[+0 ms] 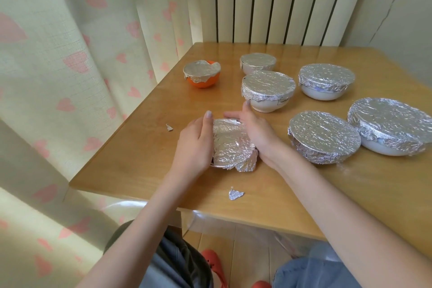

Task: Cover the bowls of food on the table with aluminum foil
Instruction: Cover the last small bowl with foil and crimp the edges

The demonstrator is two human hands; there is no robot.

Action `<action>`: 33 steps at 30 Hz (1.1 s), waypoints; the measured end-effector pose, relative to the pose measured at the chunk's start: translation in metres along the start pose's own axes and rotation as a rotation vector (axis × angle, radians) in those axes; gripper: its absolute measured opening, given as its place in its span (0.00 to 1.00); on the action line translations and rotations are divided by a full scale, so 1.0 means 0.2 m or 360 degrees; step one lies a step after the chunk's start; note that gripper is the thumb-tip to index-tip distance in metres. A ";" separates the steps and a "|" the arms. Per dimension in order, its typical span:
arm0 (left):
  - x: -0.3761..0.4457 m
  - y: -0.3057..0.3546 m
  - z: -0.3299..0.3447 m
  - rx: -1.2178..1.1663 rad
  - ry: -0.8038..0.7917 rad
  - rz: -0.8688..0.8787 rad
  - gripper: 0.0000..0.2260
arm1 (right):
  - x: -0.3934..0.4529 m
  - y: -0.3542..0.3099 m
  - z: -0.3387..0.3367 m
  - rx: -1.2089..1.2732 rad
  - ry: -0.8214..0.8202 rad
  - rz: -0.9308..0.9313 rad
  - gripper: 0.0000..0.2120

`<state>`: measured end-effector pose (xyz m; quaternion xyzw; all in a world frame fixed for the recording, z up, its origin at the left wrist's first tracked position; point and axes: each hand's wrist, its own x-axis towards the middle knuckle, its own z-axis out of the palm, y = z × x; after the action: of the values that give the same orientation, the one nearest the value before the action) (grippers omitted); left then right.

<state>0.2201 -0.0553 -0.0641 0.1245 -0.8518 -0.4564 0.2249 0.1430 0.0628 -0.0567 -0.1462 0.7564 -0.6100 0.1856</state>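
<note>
At the near edge of the wooden table [145,170], a small crumpled foil scrap [235,194] is seen lying alone, apart from both hands. Just beyond it, the foil-covered bowl [230,145] being worked on is positioned between the two hands. The left hand [195,145] is pressed against the bowl's left side, with its fingers curved down around the foil-wrapped rim and the thumb extended upward along the edge. The right hand [253,130] is laid against the bowl's right side, its fingers curved over the far rim and held close together. The foil is crumpled over the top, and a loose flap is visible hanging at the near right edge, outside both hands. A second, smaller foil scrap [169,127] is located to the left of the left hand, well apart from it. To the right, two wide foil-covered bowls [323,137] [392,124] are set side by side. Farther back, a white foil-covered bowl [268,90] is placed just beyond the right hand's fingertips, with another white covered bowl [326,80] to its right. At the far end, an orange bowl [202,73] with foil partly lifted at one edge and a small white covered bowl [257,62] are found.
</note>
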 end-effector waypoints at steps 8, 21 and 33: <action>0.12 -0.01 -0.11 -0.0129 -0.0112 -0.0027 0.21 | -0.09 0.00 0.03 0.0246 0.0726 -0.0114 0.21; 0.11 -0.04 0.01 -0.0280 -0.0077 -0.0172 0.23 | -0.06 0.02 0.12 0.0145 0.0603 -0.0134 0.23; 0.07 0.00 0.02 -0.0056 -0.0006 -0.0182 0.22 | -0.04 0.01 0.07 -0.0037 0.0317 -0.0109 0.24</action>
<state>0.2065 -0.0580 -0.0617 0.1682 -0.8355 -0.4837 0.1990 0.1571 0.0540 -0.0600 -0.1130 0.7726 -0.6187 0.0869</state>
